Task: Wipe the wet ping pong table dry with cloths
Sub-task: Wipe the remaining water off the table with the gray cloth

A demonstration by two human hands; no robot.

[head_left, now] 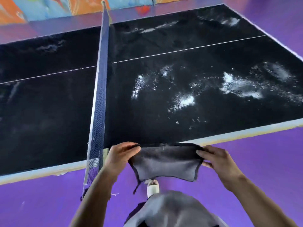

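Observation:
A dark grey cloth [165, 163] hangs stretched between my two hands just in front of the table's near edge. My left hand [120, 155] grips its left top corner and my right hand [216, 158] pinches its right top corner. The black ping pong table [49, 112] spreads ahead, with a blue net [100, 95] running across it left of my hands. Bright wet patches [237, 86] and droplets [139, 86] lie on the half to the right of the net. The cloth is above the floor, not touching the table top.
The floor [262, 161] around the table is purple. My shoe [153, 187] shows under the cloth, near the net post [91, 163]. A painted colourful wall [49, 9] stands beyond the far edge. Thin water streaks [150, 30] lie near the far right side.

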